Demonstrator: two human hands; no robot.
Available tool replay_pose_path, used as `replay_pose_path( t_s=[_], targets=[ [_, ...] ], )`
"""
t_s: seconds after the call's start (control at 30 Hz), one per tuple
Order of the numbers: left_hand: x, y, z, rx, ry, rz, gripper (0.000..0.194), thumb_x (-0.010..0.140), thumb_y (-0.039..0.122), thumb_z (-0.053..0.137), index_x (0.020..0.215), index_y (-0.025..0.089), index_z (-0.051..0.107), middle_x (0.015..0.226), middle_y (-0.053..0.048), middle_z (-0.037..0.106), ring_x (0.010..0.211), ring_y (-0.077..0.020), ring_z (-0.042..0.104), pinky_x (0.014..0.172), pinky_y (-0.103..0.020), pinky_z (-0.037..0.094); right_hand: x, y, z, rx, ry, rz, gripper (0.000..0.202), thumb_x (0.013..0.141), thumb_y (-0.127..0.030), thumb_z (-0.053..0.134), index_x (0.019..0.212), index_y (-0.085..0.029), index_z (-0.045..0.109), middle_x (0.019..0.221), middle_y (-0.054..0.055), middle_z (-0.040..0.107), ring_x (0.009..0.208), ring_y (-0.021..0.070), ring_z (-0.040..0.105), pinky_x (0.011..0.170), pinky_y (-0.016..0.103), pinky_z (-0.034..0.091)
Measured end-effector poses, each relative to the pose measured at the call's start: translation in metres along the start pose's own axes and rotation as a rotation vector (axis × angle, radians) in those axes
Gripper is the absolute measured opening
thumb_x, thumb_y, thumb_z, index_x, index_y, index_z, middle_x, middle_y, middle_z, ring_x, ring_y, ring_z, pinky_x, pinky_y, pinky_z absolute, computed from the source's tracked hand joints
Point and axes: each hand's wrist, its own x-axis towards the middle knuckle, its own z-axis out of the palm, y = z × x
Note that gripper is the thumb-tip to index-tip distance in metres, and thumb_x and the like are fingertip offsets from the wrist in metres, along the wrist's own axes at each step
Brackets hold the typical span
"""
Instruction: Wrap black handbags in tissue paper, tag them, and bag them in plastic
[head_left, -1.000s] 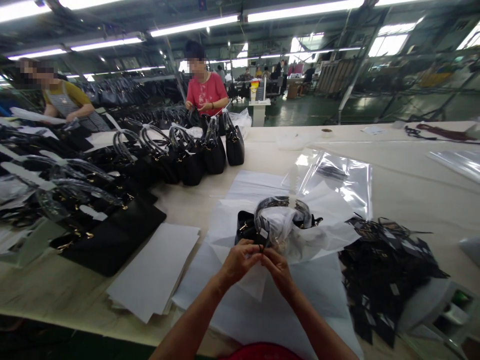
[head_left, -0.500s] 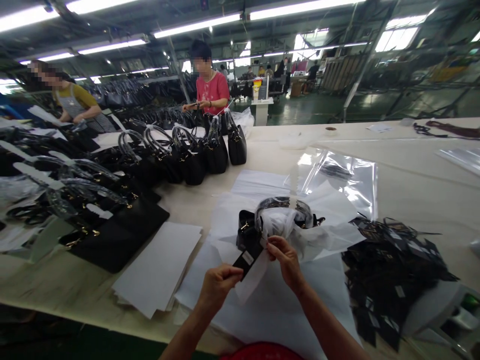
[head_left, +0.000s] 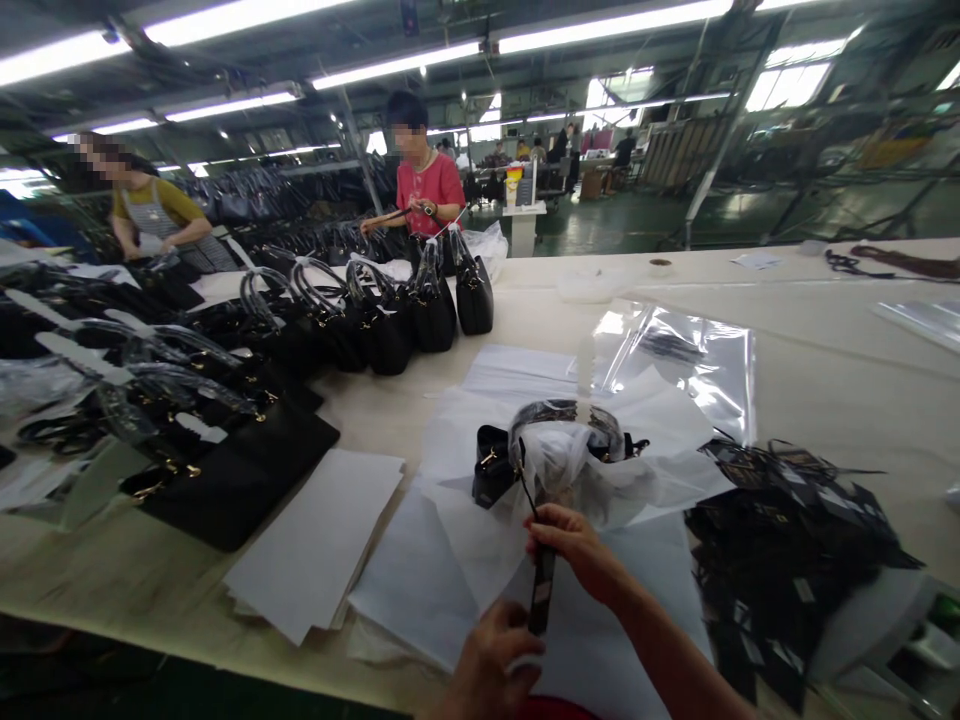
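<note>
A black tag with a thin black cord hangs between my hands, in front of a black handbag. My right hand pinches its upper end near the cord. My left hand, slightly blurred, is closed at the tag's lower end. White tissue paper lies under and around the bag, and clear wrap covers its raised handles.
Black handbags crowd the left side beside a stack of white sheets. Clear plastic bags lie behind the tissue. A pile of black tags sits at right. Two people stand across the table.
Both hands have moved down toward me, the left one also to the right. The tag has turned from slanted to nearly upright and away from the bag.
</note>
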Motion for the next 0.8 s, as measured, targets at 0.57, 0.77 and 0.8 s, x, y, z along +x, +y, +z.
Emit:
replay_pose_path(
  t_s=[0.57,0.77,0.8],
  targets=[
    [0.115,-0.013,-0.105,0.511,0.375,0.003,0.010,0.074,0.019,0.055,0.069,0.017,0.063,0.067,-0.002,0.063,0.069,-0.0181,0.059,0.069,-0.031,0.044,0.011,0.012,-0.003,-0.176,0.253,-0.083,0.026,0.066,-0.043,0.062,0.058,-0.019,0.056,0.048,-0.005,0.047,0.048,0.0095,0.038,0.049,0.024,0.028],
    [0.131,0.009,-0.147,0.401,0.329,-0.107,0.030,0.065,0.029,0.061,0.091,0.013,0.064,0.086,-0.007,0.068,0.081,-0.0224,0.064,0.071,-0.032,0.051,0.037,0.057,-0.004,-0.078,0.334,-0.058,0.035,0.067,-0.053,0.058,0.070,-0.019,0.062,0.058,-0.001,0.055,0.055,0.0128,0.047,0.052,0.025,0.034],
    [0.132,0.023,-0.147,0.392,0.334,-0.034,0.044,0.065,0.031,0.062,0.104,0.012,0.061,0.104,-0.012,0.066,0.097,-0.0253,0.061,0.082,-0.036,0.050,0.036,0.064,-0.005,-0.076,0.335,-0.068,0.036,0.069,-0.054,0.057,0.071,-0.019,0.062,0.056,-0.001,0.055,0.054,0.0126,0.047,0.052,0.025,0.034]
  ],
)
